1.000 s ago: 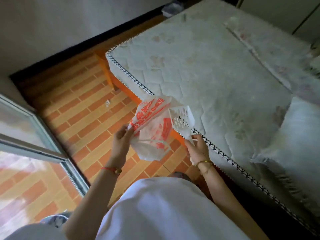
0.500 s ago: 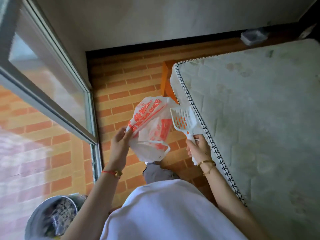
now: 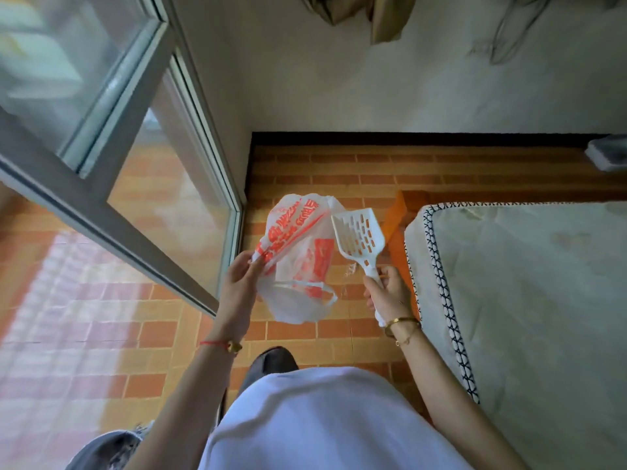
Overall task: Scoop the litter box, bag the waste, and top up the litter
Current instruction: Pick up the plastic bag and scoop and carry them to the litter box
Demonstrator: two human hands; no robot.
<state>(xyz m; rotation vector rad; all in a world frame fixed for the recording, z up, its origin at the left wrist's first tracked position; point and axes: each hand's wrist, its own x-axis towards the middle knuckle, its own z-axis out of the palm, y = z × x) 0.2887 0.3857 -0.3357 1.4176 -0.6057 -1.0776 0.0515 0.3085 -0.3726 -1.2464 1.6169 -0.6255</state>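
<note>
Over a brick-pattern floor (image 3: 339, 337) between a glass door (image 3: 112, 137) and a mattress (image 3: 529, 300), the left hand (image 3: 239, 283) pinches a plastic bag (image 3: 298, 256) and the right hand (image 3: 388, 293) grips a white litter scoop (image 3: 359, 235).

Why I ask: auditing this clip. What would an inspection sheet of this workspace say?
Surface: brick-patterned tile floor.
Job's things: white plastic bag with orange print, held in the air; white slotted scoop, looks empty; litter box not in view.
Clutter: small white object at far right; blurred grey container at bottom left.
Hands: left hand pinches the bag's edge; right hand grips the scoop's handle.
Cables: nothing seen.
Surroundings: glass door at left; mattress on orange frame at right; cloth hanging at top.
</note>
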